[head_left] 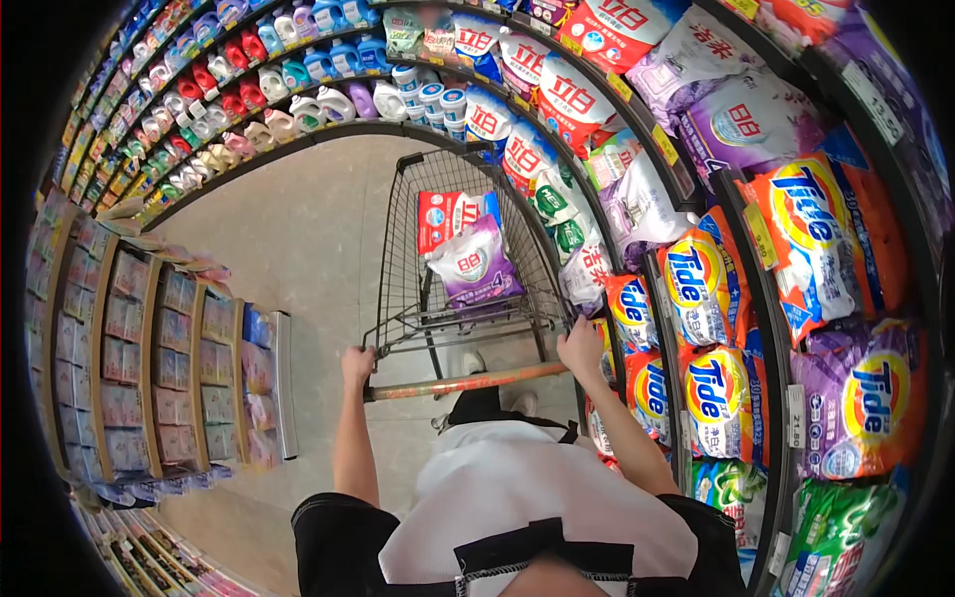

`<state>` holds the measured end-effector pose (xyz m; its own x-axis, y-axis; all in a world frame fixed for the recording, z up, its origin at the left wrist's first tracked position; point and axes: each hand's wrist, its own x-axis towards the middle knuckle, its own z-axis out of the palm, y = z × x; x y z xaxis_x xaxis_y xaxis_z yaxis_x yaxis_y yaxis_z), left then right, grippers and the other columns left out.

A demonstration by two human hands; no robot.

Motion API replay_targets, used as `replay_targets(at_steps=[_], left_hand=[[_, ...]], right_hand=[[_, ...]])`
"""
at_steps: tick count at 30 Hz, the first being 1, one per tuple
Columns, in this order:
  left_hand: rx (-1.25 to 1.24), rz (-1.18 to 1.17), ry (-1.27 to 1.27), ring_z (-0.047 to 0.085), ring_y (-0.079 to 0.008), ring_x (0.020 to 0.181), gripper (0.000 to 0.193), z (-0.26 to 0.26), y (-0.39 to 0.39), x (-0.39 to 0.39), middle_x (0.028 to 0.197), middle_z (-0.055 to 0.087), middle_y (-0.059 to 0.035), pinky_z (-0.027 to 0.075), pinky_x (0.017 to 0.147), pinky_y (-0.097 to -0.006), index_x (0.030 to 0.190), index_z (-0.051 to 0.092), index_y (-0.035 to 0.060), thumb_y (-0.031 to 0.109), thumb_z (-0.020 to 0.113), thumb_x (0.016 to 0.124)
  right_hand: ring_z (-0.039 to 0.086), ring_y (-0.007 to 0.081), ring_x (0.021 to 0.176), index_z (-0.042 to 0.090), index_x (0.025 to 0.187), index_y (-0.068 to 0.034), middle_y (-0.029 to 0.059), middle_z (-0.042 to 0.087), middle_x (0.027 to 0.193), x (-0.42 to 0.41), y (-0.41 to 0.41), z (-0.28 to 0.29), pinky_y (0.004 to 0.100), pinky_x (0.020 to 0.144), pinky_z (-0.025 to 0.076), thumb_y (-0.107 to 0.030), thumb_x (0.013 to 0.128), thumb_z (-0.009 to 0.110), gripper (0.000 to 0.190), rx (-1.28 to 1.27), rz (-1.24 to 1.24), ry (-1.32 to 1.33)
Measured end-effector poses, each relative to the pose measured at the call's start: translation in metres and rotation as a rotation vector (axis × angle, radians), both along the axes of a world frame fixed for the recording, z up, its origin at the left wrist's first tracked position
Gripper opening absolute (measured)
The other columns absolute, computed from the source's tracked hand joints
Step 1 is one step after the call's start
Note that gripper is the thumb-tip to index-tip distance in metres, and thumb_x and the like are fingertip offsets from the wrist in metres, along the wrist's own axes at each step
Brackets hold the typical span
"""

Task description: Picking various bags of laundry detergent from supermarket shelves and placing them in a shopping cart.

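Before me stands a wire shopping cart (389, 254) with a worn orange-red handle bar (470, 383). My left hand (358, 364) is closed around the cart frame at the left end of the bar. On the other side, my right hand (582, 349) grips the frame at the right corner, close to the shelf. Inside the basket lie two bags of laundry detergent. The purple and white bag (477, 265) partly covers a red and blue bag (439, 220) behind it.
Along the right runs a shelf packed with detergent bags, including orange Tide bags (712, 403). Detergent bottles (321, 108) and white tubs (433, 97) fill the curved-looking shelves ahead. A rack of packaged goods (175, 366) stands left, across the tiled floor (321, 224).
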<state>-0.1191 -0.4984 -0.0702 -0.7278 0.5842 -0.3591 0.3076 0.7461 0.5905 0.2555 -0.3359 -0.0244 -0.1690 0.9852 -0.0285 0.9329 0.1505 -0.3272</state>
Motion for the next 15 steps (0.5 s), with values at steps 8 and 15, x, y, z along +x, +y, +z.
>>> replay_targets(at_steps=[8,15], left_hand=[[-0.027,0.178,-0.373,0.055,-0.0213,0.043,0.024,0.01,-0.05,0.036,0.057,0.052,-0.0113,0.04,0.035,-0.0296,0.068,0.055,-0.004,0.019,0.05,0.067],[0.024,0.168,-0.582,0.049,-0.0188,0.037,0.02,0.014,-0.105,0.059,0.056,0.051,-0.0104,0.038,0.033,-0.0283,0.069,0.051,-0.0019,0.017,0.045,0.07]], right_hand=[[0.054,0.031,0.073,0.044,0.094,0.002,0.0173,0.054,0.079,0.035,-0.06,-0.001,0.0396,0.062,0.043,-0.023,0.066,0.053,0.038,-0.029,-0.086,-0.012],[0.055,0.0307,0.071,0.044,0.099,0.002,0.0173,0.055,0.081,0.06,-0.123,-0.005,0.0389,0.061,0.044,-0.026,0.066,0.055,0.044,0.035,-0.119,-0.045]])
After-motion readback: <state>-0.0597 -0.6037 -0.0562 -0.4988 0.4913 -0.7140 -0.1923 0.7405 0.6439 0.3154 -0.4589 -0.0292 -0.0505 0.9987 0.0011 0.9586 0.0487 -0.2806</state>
